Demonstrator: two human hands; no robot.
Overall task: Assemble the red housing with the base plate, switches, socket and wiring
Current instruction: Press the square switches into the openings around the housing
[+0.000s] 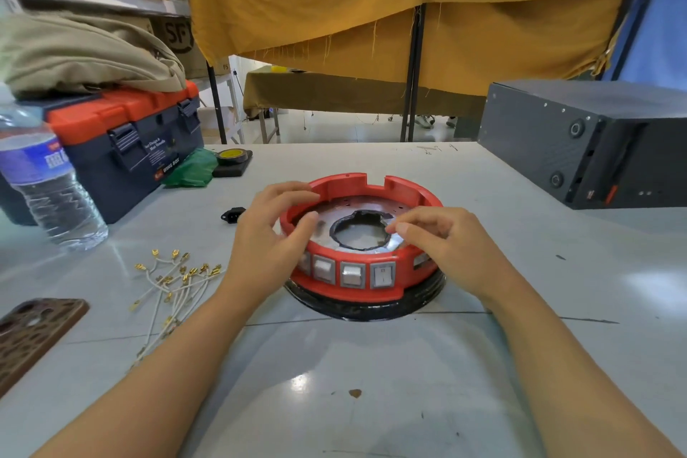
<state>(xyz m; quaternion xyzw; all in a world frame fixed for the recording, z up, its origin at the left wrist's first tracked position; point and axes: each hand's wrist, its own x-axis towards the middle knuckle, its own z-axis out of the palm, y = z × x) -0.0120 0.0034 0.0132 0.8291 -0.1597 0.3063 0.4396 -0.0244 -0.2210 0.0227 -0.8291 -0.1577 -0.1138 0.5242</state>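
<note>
Showing the head view: a red housing, ring-shaped and open at the top, sits on a black ring near the middle of a pale grey table. Inside the housing lies a metal base plate with a large round central opening. Set into the near outer wall of the housing are rocker switches, side by side in grey frames. The far wall of the housing carries a rectangular notch.

The left hand is spread over the left rim of the housing, fingers curled over the wall and thumb reaching onto the base plate; it grips nothing closed. The right hand hovers over the right near part of the housing, thumb and forefinger brought together at the edge of the central opening; whether they pinch the plate edge or a small part cannot be told.

On the table to the left of the housing lies a small black socket, apart from the housing. Nearer the viewer, a loose bundle of white wires with brass terminals lies on the table. Further left stand a water bottle and a toolbox with an orange lid; a phone lies at the left edge. A dark box stands at the far right.
</note>
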